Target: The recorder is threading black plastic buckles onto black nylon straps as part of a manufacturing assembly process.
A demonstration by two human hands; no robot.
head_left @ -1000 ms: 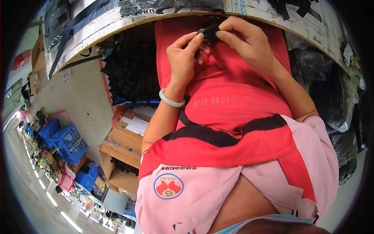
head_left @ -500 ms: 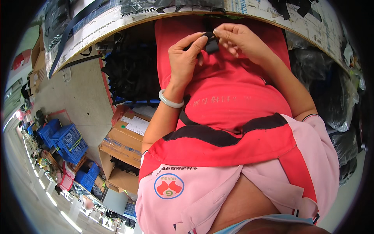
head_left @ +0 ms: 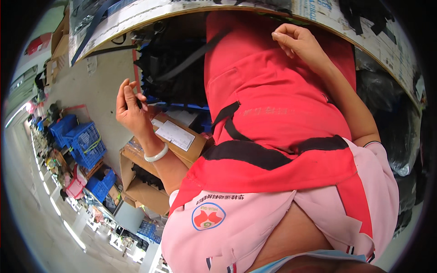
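My left hand (head_left: 132, 107) is raised out to the left, level with the cardboard box below it. Its fingers are bent toward the thumb, and a small dark bit (head_left: 139, 103) shows among them, too little to name. A black webbing strap (head_left: 195, 54), smeared by motion, slants through the air between my lap and the black pile under the table. I cannot tell whether anything holds it. Over the far right of my red apron (head_left: 277, 91), close to the table edge, my right hand (head_left: 298, 43) is loosely curled, with nothing visible in its fingers.
The worktable's curved edge (head_left: 182, 13) runs across the top. Black pieces (head_left: 170, 88) are heaped beneath it. An open cardboard box (head_left: 150, 189) and a box with a white paper (head_left: 175, 135) stand at left, blue crates (head_left: 84, 143) farther off. Plastic bags (head_left: 387, 123) hang at right.
My left hand has swung from my lap out to the left, and the black buckle no longer shows over the apron. My right hand stays near the table edge, now apart from the left.
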